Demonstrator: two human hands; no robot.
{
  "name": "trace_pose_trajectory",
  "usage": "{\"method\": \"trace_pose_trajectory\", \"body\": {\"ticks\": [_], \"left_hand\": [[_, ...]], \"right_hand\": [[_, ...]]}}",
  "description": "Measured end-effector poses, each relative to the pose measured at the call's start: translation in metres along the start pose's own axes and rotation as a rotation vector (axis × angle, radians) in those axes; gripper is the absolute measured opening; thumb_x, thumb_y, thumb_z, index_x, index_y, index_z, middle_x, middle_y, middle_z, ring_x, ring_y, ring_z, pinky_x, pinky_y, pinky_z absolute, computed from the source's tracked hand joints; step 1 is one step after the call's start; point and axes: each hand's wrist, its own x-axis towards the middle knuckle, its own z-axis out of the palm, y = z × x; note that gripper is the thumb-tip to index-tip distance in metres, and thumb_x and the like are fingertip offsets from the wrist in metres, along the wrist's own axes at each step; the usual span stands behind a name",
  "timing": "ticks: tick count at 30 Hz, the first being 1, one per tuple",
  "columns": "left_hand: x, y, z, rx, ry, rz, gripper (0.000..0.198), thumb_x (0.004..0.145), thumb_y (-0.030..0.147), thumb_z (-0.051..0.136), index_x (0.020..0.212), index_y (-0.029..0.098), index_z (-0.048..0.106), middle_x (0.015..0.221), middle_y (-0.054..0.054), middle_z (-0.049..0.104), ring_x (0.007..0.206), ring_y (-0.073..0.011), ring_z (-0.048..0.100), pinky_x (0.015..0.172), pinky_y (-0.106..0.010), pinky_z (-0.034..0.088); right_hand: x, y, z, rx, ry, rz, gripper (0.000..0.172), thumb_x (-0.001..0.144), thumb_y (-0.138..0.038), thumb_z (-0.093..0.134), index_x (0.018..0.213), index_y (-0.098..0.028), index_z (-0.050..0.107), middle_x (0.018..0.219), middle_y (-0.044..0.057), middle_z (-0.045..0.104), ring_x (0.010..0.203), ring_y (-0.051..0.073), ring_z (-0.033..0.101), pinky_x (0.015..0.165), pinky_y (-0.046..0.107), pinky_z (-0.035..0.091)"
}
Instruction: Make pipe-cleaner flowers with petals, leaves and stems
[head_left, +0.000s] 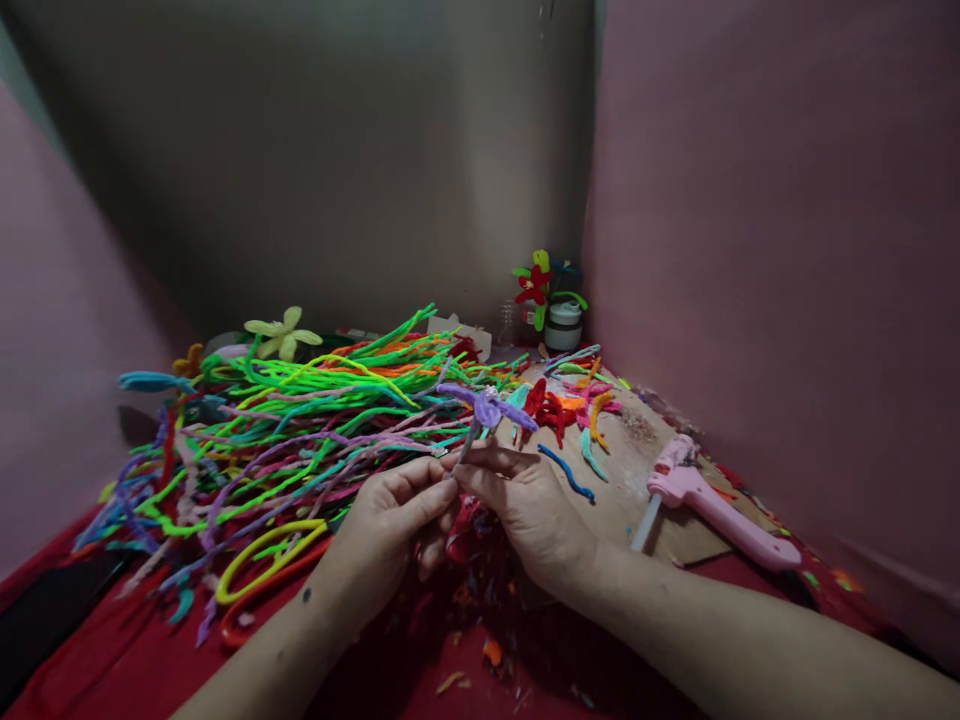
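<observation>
A purple pipe cleaner flower (487, 408) stands upright between my two hands, its petals spread above my fingertips. My left hand (397, 510) pinches the lower part of its thin stem between thumb and finger. From the other side, my right hand (525, 505) also closes thumb and fingers on the stem, close under the petals. The fingertips of both hands almost meet. Behind my left hand spreads a big heap of pipe cleaners (322, 400) in green, pink, purple and other colours. Something red below my hands is partly hidden by them.
A pink glue gun (720, 510) lies on a cardboard sheet (630, 470) at the right, with short bent pipe cleaner pieces (555, 410). Yellow-handled scissors (266, 560) rest at the left. A small pot (562, 327) with fuzzy flowers stands at the back. Scraps dot the red cloth (420, 670).
</observation>
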Motion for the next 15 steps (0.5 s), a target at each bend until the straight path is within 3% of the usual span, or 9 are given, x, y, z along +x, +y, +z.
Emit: {"method": "trace_pose_trajectory", "body": {"ticks": [5,9,12,15], "left_hand": [[0.003,0.004,-0.007,-0.011,-0.040,0.030,0.009,0.071,0.017,0.059,0.079,0.013,0.062,0.060,0.000,0.060,0.045,-0.0084,0.053,0.046,-0.019,0.042],[0.011,0.013,-0.012,-0.065,0.110,0.125,0.019,0.062,0.010,0.060,0.079,0.017,0.065,0.072,-0.002,0.064,0.063,-0.0136,0.059,0.062,-0.024,0.049],[0.012,0.021,-0.010,-0.040,0.207,0.149,0.008,0.058,0.013,0.063,0.065,0.018,0.064,0.063,-0.001,0.063,0.056,-0.0136,0.056,0.056,-0.025,0.047],[0.011,0.020,-0.009,0.073,0.223,0.135,0.006,0.055,0.012,0.064,0.054,0.018,0.062,0.053,0.001,0.061,0.047,-0.0126,0.051,0.047,-0.023,0.044]], "right_hand": [[-0.004,-0.006,0.004,-0.034,-0.083,0.010,0.027,0.076,-0.039,0.060,0.090,-0.018,0.069,0.053,-0.002,0.058,0.047,0.012,0.051,0.051,0.027,0.042],[-0.011,-0.017,0.010,-0.205,-0.073,-0.238,0.015,0.076,-0.034,0.062,0.080,-0.024,0.072,0.075,0.000,0.062,0.075,0.015,0.055,0.078,0.031,0.044],[-0.016,-0.020,0.014,-0.213,-0.155,-0.192,0.014,0.075,-0.036,0.063,0.075,-0.026,0.073,0.078,0.000,0.060,0.078,0.016,0.053,0.080,0.032,0.043],[-0.021,-0.018,0.017,-0.166,-0.210,-0.082,0.016,0.070,-0.038,0.067,0.065,-0.023,0.071,0.077,0.001,0.057,0.075,0.015,0.051,0.079,0.032,0.042]]}}
